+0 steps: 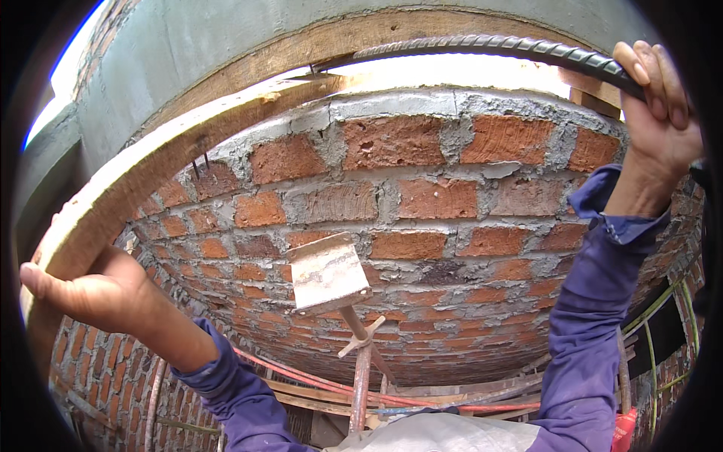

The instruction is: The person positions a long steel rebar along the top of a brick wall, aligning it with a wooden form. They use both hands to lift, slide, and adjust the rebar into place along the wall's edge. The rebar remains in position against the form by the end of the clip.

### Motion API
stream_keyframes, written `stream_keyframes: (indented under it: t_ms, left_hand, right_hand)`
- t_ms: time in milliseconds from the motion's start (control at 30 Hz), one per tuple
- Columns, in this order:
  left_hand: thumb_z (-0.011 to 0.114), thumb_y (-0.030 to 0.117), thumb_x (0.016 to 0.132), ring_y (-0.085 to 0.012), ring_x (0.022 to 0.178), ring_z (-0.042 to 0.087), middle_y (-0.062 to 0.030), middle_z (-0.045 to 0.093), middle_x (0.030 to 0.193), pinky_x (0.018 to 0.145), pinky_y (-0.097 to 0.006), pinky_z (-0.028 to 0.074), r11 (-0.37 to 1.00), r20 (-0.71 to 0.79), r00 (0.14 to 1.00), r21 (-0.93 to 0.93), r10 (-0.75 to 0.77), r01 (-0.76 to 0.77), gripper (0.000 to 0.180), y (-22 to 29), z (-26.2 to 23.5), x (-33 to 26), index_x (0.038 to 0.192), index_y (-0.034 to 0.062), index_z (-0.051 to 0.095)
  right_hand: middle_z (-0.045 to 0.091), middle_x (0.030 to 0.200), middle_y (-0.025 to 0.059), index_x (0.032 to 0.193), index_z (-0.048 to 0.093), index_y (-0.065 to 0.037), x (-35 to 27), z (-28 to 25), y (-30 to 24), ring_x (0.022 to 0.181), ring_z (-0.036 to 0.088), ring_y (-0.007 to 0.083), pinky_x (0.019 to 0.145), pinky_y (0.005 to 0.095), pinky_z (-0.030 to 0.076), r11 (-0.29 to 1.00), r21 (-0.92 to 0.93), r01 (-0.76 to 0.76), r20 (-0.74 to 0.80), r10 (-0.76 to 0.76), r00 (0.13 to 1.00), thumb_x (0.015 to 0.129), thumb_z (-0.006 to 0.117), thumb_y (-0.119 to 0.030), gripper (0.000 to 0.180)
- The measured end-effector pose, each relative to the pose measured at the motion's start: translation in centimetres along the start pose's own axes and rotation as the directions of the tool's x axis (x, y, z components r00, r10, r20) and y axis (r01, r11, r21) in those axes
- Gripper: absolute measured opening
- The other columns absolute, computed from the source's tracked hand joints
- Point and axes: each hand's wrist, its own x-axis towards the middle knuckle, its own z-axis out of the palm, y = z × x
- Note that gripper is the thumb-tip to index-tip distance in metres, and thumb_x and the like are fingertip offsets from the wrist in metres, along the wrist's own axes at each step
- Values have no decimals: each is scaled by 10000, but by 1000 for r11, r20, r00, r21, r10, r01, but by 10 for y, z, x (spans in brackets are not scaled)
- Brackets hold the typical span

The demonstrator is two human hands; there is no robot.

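My left hand [105, 290] is wrapped round the lower end of a long wooden plank [158, 162] at the left. The plank slants up to the wall top, and thin nails [202, 162] stick out of its underside. High on the right, my right hand [659, 98] grips a dark ribbed steel bar [482, 47]. The bar runs leftward, and its narrow tip lies by the plank's upper end, near a nail; whether they touch, I cannot tell. Behind the tip, a wooden board [279, 51] runs along the lower edge of a grey concrete beam [226, 45].
A brick wall [410, 200] with rough mortar joints fills the middle. In front of it stands a rusty steel prop [361, 377] with a mortar-stained head plate [327, 273]. Lower down are red pipes [324, 383] and boards [301, 399]; a wood block [595, 98] sits atop the wall, right.
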Motion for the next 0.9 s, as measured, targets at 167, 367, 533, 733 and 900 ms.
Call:
stream_keyframes:
  t_ms: [167, 367, 533, 733, 900]
  left_hand:
    - [660, 483, 910, -319, 1144, 633, -211, 601, 1201, 1042, -498, 501, 954, -15, 960, 108, 281, -278, 625, -9, 13, 8, 1254, -23, 534]
    - [630, 660, 922, -307, 1208, 618, -193, 631, 1212, 1069, -461, 502, 984, 104, 984, 86, 144, -153, 789, -12, -44, 14, 1315, -15, 520]
    - [802, 410, 857, -311, 1152, 640, -203, 624, 1189, 1024, -475, 521, 957, 215, 933, -29, 289, -290, 670, -4, -10, 2, 1296, -10, 519]
    - [716, 371, 909, -274, 1081, 646, -167, 630, 1125, 973, -440, 527, 993, 78, 990, -30, 116, -114, 465, 12, 13, 4, 1150, -14, 615]
    - [787, 271, 814, -247, 1138, 604, -117, 594, 1195, 1055, -427, 482, 995, 9, 999, -86, 46, -45, 664, -47, -86, 91, 1339, -7, 490]
  right_hand:
    - [329, 425, -33, 555, 279, -210, -143, 2, 63, 428, 250, 161, 684, 393, 401, 985, -106, 134, -200, -153, 968, 1095, 55, -574, 689]
    - [333, 468, -33, 590, 333, -204, -93, -25, 34, 482, 278, 143, 693, 357, 390, 974, -208, 88, 102, -68, 992, 1120, 133, -505, 642]
    - [259, 485, -33, 593, 323, -204, -28, 16, 31, 492, 270, 168, 680, 363, 379, 990, -44, 137, -25, -139, 990, 1120, 134, -481, 624]
    - [345, 444, -2, 529, 263, -183, -160, 17, 100, 434, 292, 194, 651, 363, 383, 990, -81, 118, -210, -133, 969, 1063, -28, -610, 743]
    - [335, 439, -6, 525, 295, -184, -110, -3, 84, 427, 308, 175, 641, 374, 407, 982, -180, 52, -3, -53, 999, 1071, -2, -609, 753]
